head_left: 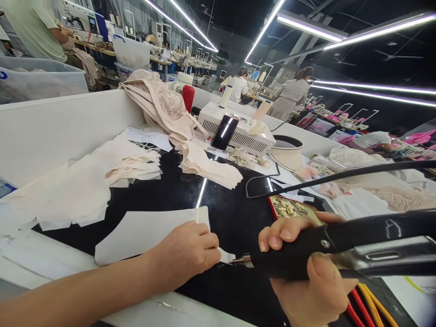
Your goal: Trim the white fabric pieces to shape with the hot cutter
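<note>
My left hand (190,252) is closed, pinching the right end of a flat white fabric panel (143,234) on the black tabletop (235,213). A narrow pale strip (203,215) lies along that end and runs under my fingers. My right hand (323,290) is wrapped round a black handheld tool (286,254) with a metal lever and a slim metal tip (243,260). The tip points left at a white corner of the panel just beside my left fingers; whether it touches cannot be told. What lies between my left fingertips is hidden.
Stacked pale fabric pieces (75,190) lie left; beige lace bras (153,100) are piled behind. A white vented box (235,125) with a phone (225,131) stands at the back. A black cable (340,175) crosses right, above a tray of small pieces (289,206). Co-workers sit farther off.
</note>
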The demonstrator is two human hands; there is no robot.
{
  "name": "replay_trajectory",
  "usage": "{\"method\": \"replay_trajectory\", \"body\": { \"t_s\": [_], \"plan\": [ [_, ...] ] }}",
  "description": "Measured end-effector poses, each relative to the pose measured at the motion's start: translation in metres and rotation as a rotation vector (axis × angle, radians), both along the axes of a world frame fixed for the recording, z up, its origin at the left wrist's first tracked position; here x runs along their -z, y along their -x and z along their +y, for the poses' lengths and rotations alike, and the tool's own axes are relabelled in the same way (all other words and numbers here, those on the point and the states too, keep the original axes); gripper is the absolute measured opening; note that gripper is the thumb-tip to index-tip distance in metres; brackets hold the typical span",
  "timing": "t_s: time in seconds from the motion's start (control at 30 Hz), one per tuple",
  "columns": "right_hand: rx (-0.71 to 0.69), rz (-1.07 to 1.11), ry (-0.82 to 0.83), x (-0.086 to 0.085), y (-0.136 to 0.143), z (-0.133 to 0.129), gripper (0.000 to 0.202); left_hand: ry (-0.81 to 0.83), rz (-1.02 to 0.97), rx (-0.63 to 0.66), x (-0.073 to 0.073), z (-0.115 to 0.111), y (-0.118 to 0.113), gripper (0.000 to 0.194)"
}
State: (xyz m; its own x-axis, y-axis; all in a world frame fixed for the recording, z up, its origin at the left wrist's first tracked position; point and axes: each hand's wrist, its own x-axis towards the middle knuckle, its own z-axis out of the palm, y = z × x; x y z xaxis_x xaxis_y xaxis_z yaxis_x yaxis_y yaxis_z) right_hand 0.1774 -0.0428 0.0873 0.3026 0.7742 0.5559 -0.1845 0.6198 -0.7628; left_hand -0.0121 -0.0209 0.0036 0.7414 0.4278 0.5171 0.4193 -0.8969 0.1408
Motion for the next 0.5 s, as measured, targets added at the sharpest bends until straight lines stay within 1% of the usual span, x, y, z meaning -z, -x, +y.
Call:
{"method": "replay_trajectory", "body": {
  "t_s": [0.17,0.3,0.4,0.47,0.5],
  "plan": [
    [0.004,-0.020,-0.006,-0.0002,0.0005,0.0003,0.036,-0.019,-0.036,0.010,-0.0040,0.0005,0.0007,0.027],
    [0.008,-0.024,0.005,0.0002,0.0005,0.0000,0.035,-0.025,-0.023,0.014,0.0001,0.0020,-0.0010,0.027],
    [0.006,-0.023,-0.013,0.0010,0.0006,0.0019,0.034,0.005,-0.081,0.024,0.0016,0.0037,0.0000,0.017],
    [-0.009,-0.019,-0.025,0.0016,-0.0010,0.0044,0.035,0.063,-0.156,0.029,-0.0028,0.0060,0.0043,0.008],
    [-0.019,-0.018,-0.027,0.0018,-0.0025,0.0061,0.036,0.095,-0.180,0.026,-0.0066,0.0076,0.0077,0.007]
  ]
}}
